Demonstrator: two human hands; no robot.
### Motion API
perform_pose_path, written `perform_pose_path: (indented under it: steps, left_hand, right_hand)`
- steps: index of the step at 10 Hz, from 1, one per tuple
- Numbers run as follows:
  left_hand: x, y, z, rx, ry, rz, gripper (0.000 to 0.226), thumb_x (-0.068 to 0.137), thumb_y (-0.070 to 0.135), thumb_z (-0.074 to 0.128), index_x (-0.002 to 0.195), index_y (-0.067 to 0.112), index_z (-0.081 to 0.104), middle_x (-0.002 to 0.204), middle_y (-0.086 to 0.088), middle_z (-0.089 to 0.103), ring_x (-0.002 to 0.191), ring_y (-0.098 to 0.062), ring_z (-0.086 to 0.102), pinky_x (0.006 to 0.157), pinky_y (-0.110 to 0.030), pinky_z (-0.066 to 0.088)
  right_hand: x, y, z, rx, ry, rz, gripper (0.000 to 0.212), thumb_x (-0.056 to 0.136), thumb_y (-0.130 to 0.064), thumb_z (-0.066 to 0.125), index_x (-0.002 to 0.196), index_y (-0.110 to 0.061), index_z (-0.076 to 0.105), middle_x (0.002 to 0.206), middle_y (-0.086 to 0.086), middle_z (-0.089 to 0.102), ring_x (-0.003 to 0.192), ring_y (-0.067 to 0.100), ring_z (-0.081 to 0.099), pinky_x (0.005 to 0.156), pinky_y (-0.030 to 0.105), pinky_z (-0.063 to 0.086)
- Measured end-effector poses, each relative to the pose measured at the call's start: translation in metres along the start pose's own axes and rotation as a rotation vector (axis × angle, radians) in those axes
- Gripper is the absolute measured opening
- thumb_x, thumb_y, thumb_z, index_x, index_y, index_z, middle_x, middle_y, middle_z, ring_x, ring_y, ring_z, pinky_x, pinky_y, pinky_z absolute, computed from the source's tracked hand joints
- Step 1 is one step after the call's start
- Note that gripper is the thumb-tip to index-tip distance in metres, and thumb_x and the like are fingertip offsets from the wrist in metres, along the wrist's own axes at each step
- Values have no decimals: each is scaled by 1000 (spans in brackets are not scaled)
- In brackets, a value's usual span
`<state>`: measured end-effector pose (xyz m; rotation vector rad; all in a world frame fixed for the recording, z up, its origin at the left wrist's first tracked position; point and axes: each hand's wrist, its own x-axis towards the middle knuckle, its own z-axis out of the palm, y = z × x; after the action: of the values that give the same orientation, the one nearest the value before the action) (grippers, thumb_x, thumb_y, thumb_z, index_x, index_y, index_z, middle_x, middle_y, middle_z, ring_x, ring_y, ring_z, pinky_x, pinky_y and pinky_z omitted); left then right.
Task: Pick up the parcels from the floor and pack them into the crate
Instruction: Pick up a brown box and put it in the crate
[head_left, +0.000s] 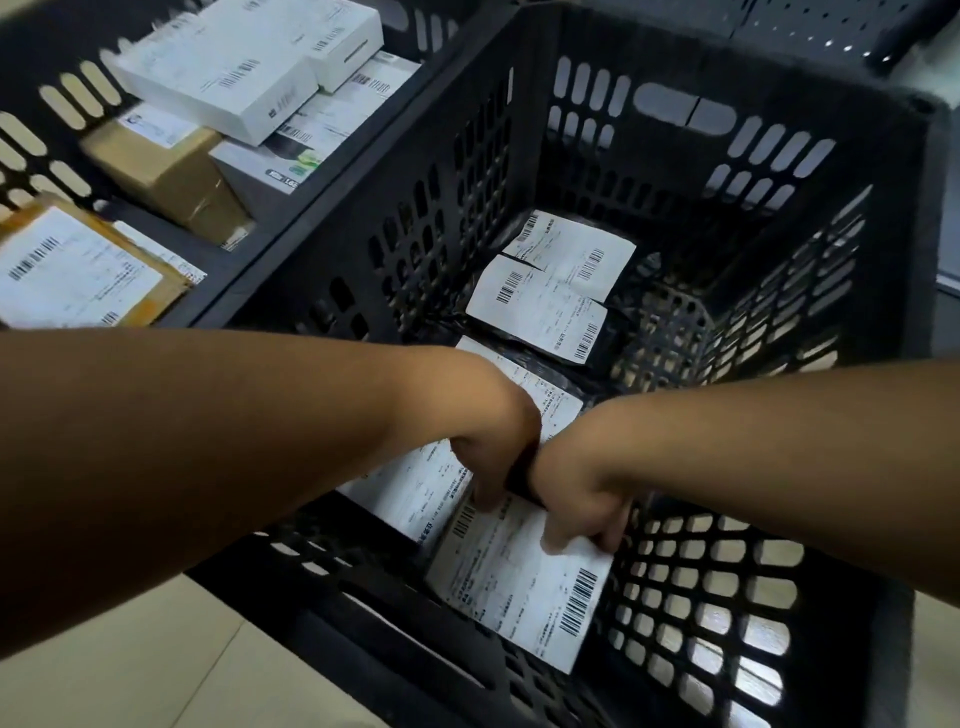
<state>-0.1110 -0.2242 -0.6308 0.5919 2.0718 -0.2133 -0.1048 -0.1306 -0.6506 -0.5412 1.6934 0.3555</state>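
Head camera looks down past both my forearms into a black slotted crate (779, 597) standing on a pale tiled floor (130, 675). Both my hands are inside it, close together near the nearest wall. My left hand (488, 457) has its fingers curled down onto the top edge of a dark parcel (524, 582) with a white barcoded label, pinching it there. My right hand (582, 499) grips the same parcel just beside the left, fingers curled over the label's upper right edge. That parcel lies tilted against the crate's near side.

Under and behind it sit more flat dark parcels, each with a white label: one partly hidden beneath my left wrist (415, 493), one showing between my wrists (545, 395), another near the crate's middle (540, 306), and the farthest one (571, 254) overlapping it toward the back wall. All of them lie on the crate's bottom.

To the left, touching this crate, stands a second black crate (52, 104). It holds white boxes (234, 67), a brown cardboard box (171, 176) and a labelled brown parcel (78, 270).
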Motion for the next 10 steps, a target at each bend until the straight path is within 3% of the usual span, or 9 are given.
perform_pose_path:
  steps: [1, 2, 3, 4, 5, 6, 7, 9, 10]
  left_hand:
    - [-5, -8, 1, -34, 17, -4, 39, 87, 45, 75, 110, 15, 72, 60, 8, 52, 47, -6, 43, 38, -19, 34]
    - [-11, -8, 1, -21, 0, -9, 35, 91, 37, 74, 117, 15, 69, 61, 9, 51, 40, 0, 38, 30, -11, 28]
    - [-20, 4, -7, 52, -68, 97, 46, 103, 20, 59, 145, 7, 49, 123, -6, 69, 57, 2, 59, 38, 0, 29]
    - [-53, 42, -39, -2, -132, 306, 49, 109, 13, 38, 156, 11, 26, 164, 0, 33, 110, -4, 34, 46, 2, 31]
    - [-40, 27, -33, 33, -111, 266, 52, 108, 13, 43, 157, 17, 26, 149, 7, 44, 104, -8, 32, 48, 2, 35]
    - [-7, -15, 1, -62, -132, 12, 37, 93, 33, 72, 127, 20, 68, 106, 7, 75, 71, -15, 62, 59, -20, 50]
    - [17, -28, 18, -41, -80, -43, 16, 85, 39, 77, 90, 24, 73, 89, 5, 76, 71, -10, 62, 61, -25, 45]
    - [15, -35, 8, 111, -154, -145, 38, 86, 49, 72, 109, 19, 75, 79, 5, 64, 89, -22, 64, 89, -36, 56]
    - [16, -42, 14, 159, -161, -208, 36, 84, 50, 72, 97, 16, 76, 83, 1, 71, 90, -23, 70, 87, -38, 58]
  right_hand:
    - [10, 1, -1, -26, 30, -7, 42, 101, -36, 56, 76, -4, 51, 52, 2, 63, 56, 14, 60, 60, 27, 48]
    - [5, 1, 1, -28, 167, -78, 20, 93, -25, 69, 80, -13, 59, 78, 5, 69, 70, 21, 61, 67, 31, 54]
    - [6, -9, 0, -155, 155, -80, 12, 94, -19, 67, 85, -13, 62, 94, 9, 70, 69, 22, 60, 58, 28, 50]
    - [3, -24, -1, -465, -54, 5, 20, 98, -18, 63, 79, -14, 62, 64, 3, 59, 66, 17, 58, 65, 29, 47]
    - [-3, -27, -4, -518, 27, -13, 28, 101, -24, 58, 76, -14, 62, 37, -4, 55, 58, 12, 49, 72, 28, 50]
    - [-14, -23, -4, -564, 66, -7, 27, 104, -28, 52, 105, -7, 69, 72, 3, 65, 78, 19, 56, 98, 32, 47]
    - [-16, -15, -9, -451, 10, 29, 34, 100, -33, 57, 113, -6, 71, 96, 6, 76, 96, 25, 72, 92, 37, 54]
    - [-69, 21, -28, -304, 364, -87, 39, 101, -40, 54, 77, -10, 59, 77, 4, 63, 72, 22, 64, 66, 29, 53]
    - [-113, 43, -33, -313, 596, -90, 39, 101, -47, 49, 104, -14, 70, 94, 0, 69, 82, 18, 63, 68, 28, 49]
